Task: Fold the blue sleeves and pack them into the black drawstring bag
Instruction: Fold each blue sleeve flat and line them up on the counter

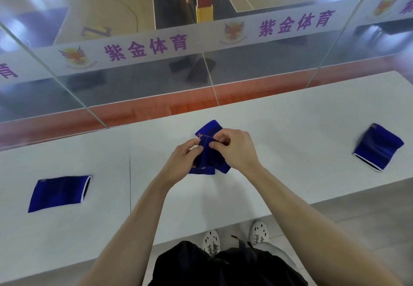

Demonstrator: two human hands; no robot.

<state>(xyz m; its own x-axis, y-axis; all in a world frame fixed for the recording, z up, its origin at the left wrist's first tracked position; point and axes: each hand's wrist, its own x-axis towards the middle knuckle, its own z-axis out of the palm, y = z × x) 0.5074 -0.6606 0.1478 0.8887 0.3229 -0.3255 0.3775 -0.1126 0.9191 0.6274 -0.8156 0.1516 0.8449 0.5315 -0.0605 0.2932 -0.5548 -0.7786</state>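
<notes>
Both hands meet over the middle of the white bench [290, 129], pinching one blue sleeve [207, 154] that is bunched and partly doubled over between them. My left hand [183, 158] grips its left edge; my right hand [234, 147] holds the top fold. A part of blue cloth [210, 127] lies on the bench just behind the hands. A flat blue sleeve [58, 193] lies at the left, and another [378, 147] at the far right. The black cloth [223, 265] at my waist may be the bag; I cannot tell.
A glass wall with a white banner [156, 44] of purple characters rises directly behind the bench. An orange floor strip [134, 111] runs along its base. My white shoes [234, 238] stand at the bench's near edge.
</notes>
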